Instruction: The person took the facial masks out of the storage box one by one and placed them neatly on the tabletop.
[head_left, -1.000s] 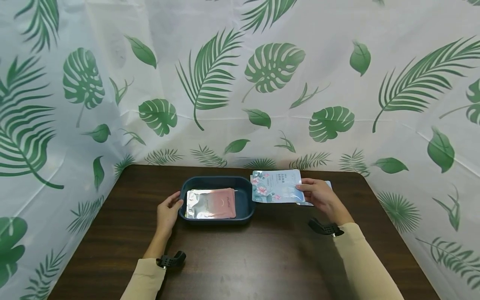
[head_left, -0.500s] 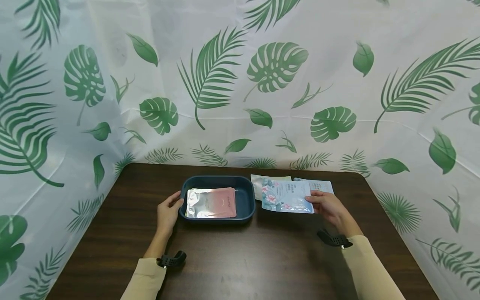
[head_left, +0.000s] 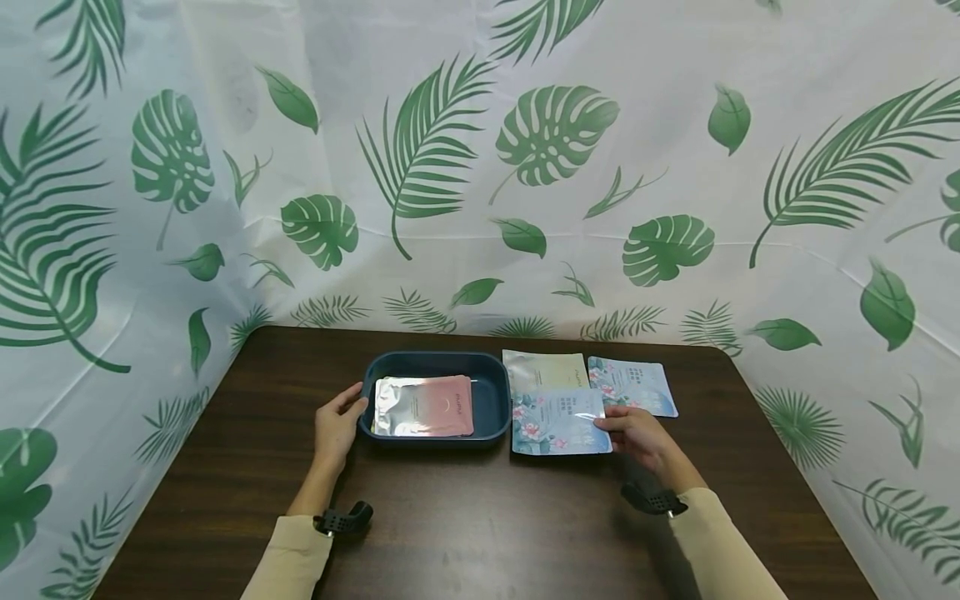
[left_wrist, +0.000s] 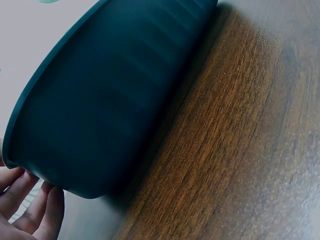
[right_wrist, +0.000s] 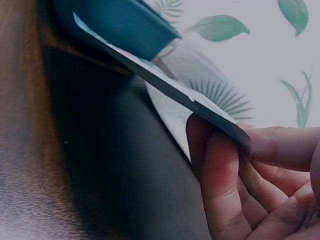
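My right hand (head_left: 643, 437) pinches the right edge of a light blue floral face mask packet (head_left: 558, 423), thumb on top and fingers beneath. In the right wrist view this packet (right_wrist: 165, 87) is seen edge-on, raised above the table. My left hand (head_left: 336, 423) grips the left end of a dark blue plastic basin (head_left: 491, 400); the left wrist view has its fingertips (left_wrist: 55, 197) just under the basin's rim. Inside the basin lies a silver and pink mask packet (head_left: 423, 407), with a sliver of yellow showing at its left edge.
Right of the basin, a pale yellow and silver packet (head_left: 543, 367) lies on the table, partly covered by the held one in the head view. Another blue floral packet (head_left: 633, 385) lies farther right. A leaf-print sheet (head_left: 450, 167) hangs behind the dark wooden table (head_left: 450, 525).
The held blue packet went right and toward me, then back left, still nearer me than before. The pale yellow packet and second blue packet came into fuller view. My left hand stayed put.
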